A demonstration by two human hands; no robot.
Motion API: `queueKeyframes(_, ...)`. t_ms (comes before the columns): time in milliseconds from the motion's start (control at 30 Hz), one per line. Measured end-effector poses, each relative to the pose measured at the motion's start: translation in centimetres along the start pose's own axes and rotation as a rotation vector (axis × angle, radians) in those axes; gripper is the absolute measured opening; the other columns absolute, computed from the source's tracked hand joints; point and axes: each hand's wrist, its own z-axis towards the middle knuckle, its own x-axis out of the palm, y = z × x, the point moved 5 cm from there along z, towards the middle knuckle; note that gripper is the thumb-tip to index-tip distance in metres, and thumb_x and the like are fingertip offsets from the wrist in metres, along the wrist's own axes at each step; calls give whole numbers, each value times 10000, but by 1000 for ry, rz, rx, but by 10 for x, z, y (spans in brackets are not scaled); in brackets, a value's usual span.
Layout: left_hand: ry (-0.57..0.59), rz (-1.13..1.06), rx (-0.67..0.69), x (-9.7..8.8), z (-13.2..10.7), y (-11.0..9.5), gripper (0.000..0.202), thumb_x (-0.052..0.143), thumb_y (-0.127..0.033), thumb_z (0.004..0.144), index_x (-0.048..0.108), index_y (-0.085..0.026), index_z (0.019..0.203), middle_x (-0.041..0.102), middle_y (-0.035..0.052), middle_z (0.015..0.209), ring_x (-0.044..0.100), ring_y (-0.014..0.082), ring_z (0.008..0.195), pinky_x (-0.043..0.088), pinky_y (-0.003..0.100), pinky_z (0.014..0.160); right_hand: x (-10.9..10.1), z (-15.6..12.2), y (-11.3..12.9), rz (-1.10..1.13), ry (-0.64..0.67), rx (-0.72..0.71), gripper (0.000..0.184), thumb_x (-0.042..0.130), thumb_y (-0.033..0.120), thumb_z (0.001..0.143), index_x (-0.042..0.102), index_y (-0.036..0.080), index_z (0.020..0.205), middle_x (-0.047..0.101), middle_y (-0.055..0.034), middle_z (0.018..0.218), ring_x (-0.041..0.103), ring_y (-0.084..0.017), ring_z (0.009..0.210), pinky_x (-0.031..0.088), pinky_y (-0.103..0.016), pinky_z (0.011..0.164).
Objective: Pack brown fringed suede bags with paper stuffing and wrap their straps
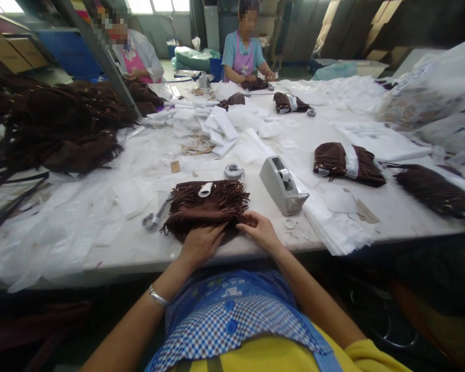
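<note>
A dark brown fringed bag (201, 211) lies in front of me at the table's near edge, with a white wrapped piece (205, 189) on its upper side. My left hand (203, 242) rests on the bag's near part, fingers stretched out together and partly lost against the dark material. At the bag's right near corner, my right hand (259, 230) pinches the edge between thumb and fingers. Just beyond the bag sits a grey wrapped coil (233, 171); another coil (150, 221) lies at its left. A grey tape dispenser (282, 186) stands to the right.
Brown bags (58, 119) are heaped at the left beside a metal post (101, 57). Banded bags (349, 163) and white sheets (329, 217) lie at the right. White packets (220, 126) and thin wrapping are scattered mid-table. Two people (245, 51) sit across the table.
</note>
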Motion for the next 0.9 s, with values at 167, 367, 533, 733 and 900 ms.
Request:
queueKeyframes(167,37,19,-128,1,-2,13,349,494,-350,959,665,-222,1235,709,104,1149,656,268,1041,524,371,875,-1,-3,9,-209,-76,-75,228,710,375,765,652,186,878,705,-19,794,648,-164,701,508,-260,664)
queueKeyframes(367,85,37,-270,6,-3,25,226,550,-283,907,739,-213,1009,720,90,950,666,256,870,512,339,730,-8,-10,22,-807,-202,-286,76,616,270,810,611,205,849,625,13,681,566,-145,604,408,-244,609)
queueKeyframes(533,-68,-39,-115,-19,-2,0,186,562,-258,933,709,-203,1034,723,59,906,658,194,818,494,291,740,-9,-3,15,-803,-155,-256,145,586,264,840,594,210,974,644,7,755,584,-151,636,419,-241,625)
queueKeyframes(733,-54,81,34,-43,50,-20,310,640,-272,884,637,-208,1187,697,102,1126,625,284,1026,455,426,908,-8,-10,18,-674,-152,-280,184,604,296,852,570,227,1019,673,-13,902,630,-166,741,466,-256,715)
queueKeyframes(900,27,-94,-81,-37,72,-2,278,635,-176,831,658,-259,1095,703,32,1024,645,233,970,503,318,750,-7,-11,13,-554,-202,-180,359,678,377,803,518,245,1096,660,13,837,627,-173,681,461,-260,650)
